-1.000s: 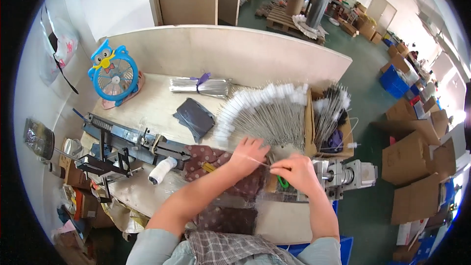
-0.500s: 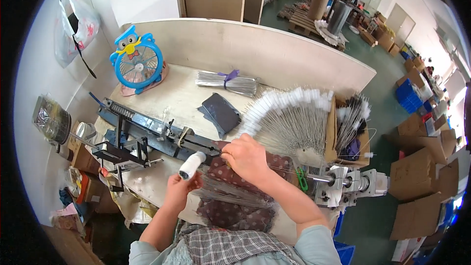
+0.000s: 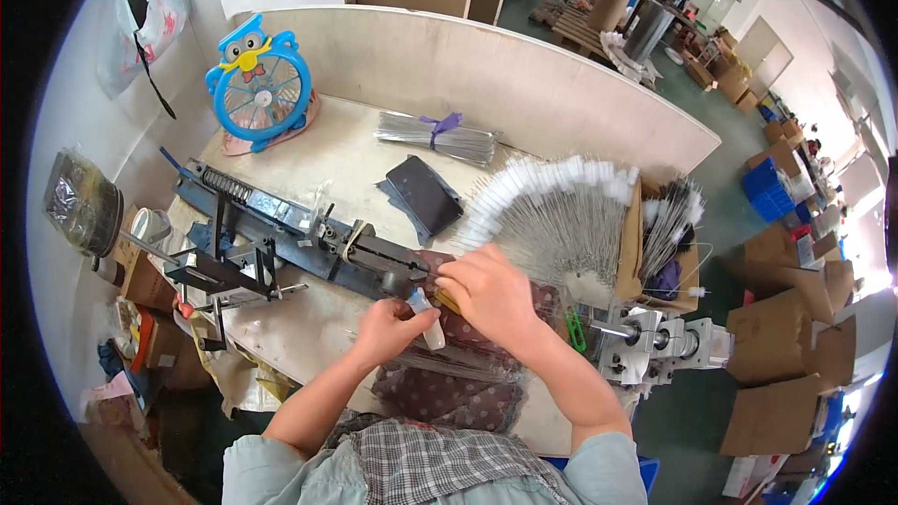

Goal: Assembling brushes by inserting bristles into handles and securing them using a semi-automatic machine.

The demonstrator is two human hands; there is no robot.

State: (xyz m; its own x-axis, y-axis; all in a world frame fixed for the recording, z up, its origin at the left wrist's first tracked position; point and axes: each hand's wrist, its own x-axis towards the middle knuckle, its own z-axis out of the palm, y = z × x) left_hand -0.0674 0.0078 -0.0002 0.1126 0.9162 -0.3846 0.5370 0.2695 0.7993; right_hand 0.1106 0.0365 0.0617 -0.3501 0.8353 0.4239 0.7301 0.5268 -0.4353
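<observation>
My left hand [image 3: 385,329], fingers closed, pinches a small white cylinder with a pale blue end [image 3: 432,332]; its exact kind is unclear. Right beside it my right hand [image 3: 491,290] is closed around a slim yellow-handled tool [image 3: 449,302], whose working end I cannot make out. Both hands are close together at the near right end of a long dark metal jig [image 3: 309,243] with a spring. Beneath them lies brown polka-dot cloth [image 3: 449,397], with a bunch of thin wires [image 3: 458,362] across it.
White-tipped wire brushes [image 3: 561,215] fan out on the right, beside a cardboard box [image 3: 631,257] of more brushes. A clamp-like metal machine [image 3: 655,346] and green scissors [image 3: 574,329] are near the right edge. Behind are a dark phone [image 3: 426,194], tied wires [image 3: 454,142] and a blue fan [image 3: 262,93].
My left hand has moved right and turned the white cylinder, bringing it up to my right hand. The right hand has shifted slightly right and down.
</observation>
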